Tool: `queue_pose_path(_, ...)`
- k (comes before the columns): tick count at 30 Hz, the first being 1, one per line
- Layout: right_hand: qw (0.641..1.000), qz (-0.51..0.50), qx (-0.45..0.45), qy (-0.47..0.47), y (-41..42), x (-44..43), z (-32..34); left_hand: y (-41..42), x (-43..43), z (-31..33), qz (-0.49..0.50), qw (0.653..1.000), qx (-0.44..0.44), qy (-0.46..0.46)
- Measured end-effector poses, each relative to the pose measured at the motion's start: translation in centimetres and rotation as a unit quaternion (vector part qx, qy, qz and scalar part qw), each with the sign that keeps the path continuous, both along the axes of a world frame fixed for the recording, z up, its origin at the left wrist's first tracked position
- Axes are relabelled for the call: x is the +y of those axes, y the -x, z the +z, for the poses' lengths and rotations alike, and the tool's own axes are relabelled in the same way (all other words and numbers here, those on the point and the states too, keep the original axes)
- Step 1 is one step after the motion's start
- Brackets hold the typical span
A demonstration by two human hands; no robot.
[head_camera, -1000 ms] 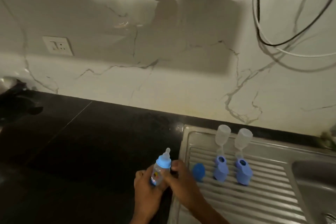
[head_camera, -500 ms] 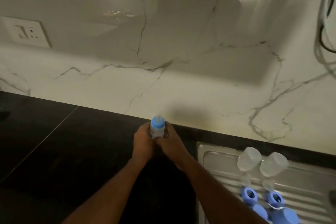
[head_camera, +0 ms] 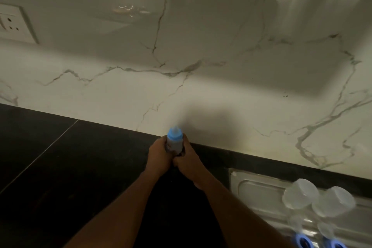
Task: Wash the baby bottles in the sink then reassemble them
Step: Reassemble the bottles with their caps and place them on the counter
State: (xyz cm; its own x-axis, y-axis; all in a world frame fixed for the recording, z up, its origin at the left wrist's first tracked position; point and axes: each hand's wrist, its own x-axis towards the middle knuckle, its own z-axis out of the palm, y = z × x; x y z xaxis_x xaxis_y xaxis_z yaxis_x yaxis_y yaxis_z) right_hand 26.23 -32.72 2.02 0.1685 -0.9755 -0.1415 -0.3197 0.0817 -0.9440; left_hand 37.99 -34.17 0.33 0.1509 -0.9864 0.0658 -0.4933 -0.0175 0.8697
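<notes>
Blue-cap bottle (head_camera: 174,142) btwn both hands (head_camera: 159,156)

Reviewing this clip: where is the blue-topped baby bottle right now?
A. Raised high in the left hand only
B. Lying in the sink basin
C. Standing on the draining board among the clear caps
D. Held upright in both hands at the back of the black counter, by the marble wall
D: the baby bottle is upright between the left hand and right hand, over the black counter near the marble wall.
</notes>
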Motion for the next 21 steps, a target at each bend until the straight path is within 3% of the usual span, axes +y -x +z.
queue_pose_path(4, 0.998, -0.011, 0.016, -0.061, 0.4, 0.4, -0.1, -0.3, 0.8, -0.6, -0.004, 1.0, -0.02, 0.011)
queue_pose_path(8, 0.991, -0.083, 0.089, -0.051, 2.9, 1.9, 0.9, 1.2, 4.8, -0.3, -0.004, 0.996, -0.087, -0.002)
queue_pose_path(13, 0.987, -0.064, 0.149, -0.02, 10.7, 5.7, 4.3, 6.0, 9.8, 0.8, -0.102, 0.98, -0.168, 0.034)
queue_pose_path(18, 0.972, 0.016, 0.224, -0.071, 21.1, 10.8, 8.0, 13.4, 13.4, 1.9, -0.214, 0.961, -0.165, 0.051)
queue_pose_path(21, 0.95, -0.016, 0.299, -0.084, 26.0, 13.6, 8.1, 17.4, 14.7, 2.1, -0.251, 0.953, -0.167, 0.031)
